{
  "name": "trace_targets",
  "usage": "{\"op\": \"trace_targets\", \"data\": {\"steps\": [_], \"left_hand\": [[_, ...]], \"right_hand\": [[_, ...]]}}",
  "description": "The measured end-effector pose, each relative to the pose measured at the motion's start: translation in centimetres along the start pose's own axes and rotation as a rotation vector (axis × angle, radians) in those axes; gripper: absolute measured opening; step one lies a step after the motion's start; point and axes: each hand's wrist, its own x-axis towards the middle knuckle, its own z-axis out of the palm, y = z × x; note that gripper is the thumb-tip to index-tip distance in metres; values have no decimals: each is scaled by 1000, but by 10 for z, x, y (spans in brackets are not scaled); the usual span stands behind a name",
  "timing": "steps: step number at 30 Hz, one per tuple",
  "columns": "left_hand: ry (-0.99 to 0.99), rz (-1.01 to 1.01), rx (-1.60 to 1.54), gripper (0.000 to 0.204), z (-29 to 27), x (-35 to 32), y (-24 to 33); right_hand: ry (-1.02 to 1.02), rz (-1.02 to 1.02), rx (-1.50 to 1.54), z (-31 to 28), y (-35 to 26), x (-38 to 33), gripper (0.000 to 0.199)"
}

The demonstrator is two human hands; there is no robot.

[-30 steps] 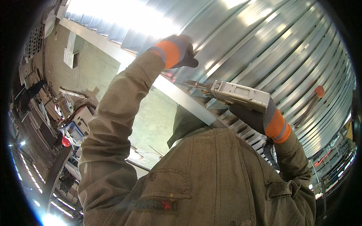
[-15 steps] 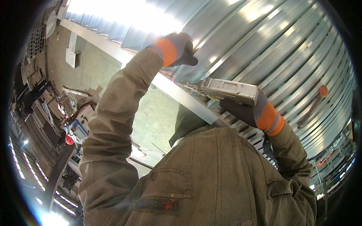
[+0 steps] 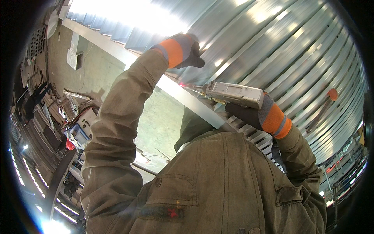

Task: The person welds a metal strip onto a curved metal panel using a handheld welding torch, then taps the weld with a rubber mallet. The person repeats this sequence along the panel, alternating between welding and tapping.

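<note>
My right hand (image 3: 265, 114), in a grey, orange and black glove, is closed around a handheld laser welding gun (image 3: 236, 93) with a boxy silver body. The gun's thin nozzle points left, and a red glow shows at its tip. That tip is at the silver metal frame bar (image 3: 189, 99), where the ends of long shiny metal slats (image 3: 249, 58) meet it. My left hand (image 3: 182, 51), gloved alike, rests over the slats near the bar, up and left of the tip. Its fingers look curled and the thumb sticks out; what they grip is hidden.
A hammer-like tool with a round orange end (image 3: 332, 94) lies on the slats at right. Beyond the bar, at left, is a greenish concrete floor (image 3: 97, 66). Assorted metal scraps, a white box (image 3: 89, 119) and a red round object (image 3: 70, 144) lie farther left.
My right hand and the welding gun have shifted slightly left. A red glow now shows at the nozzle tip. My left hand stays in place.
</note>
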Motion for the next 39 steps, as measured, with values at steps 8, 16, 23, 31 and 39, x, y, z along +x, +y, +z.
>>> {"op": "trace_targets", "data": {"steps": [8,16,23,31,39], "left_hand": [[77,-55,5,36,3,-7,11],[49,84,105,47,2,4,-2],[110,127,115,42,6,4,-6],[154,150,121,49,7,3,-5],[9,42,31,46,-7,-9,5]], "right_hand": [[44,164,523,7,-10,-5,52],[-38,202,913,8,-47,8,42],[-16,-68,577,17,-47,15,38],[-10,227,474,2,-43,2,35],[-55,-50,608,9,-51,10,35]]}}
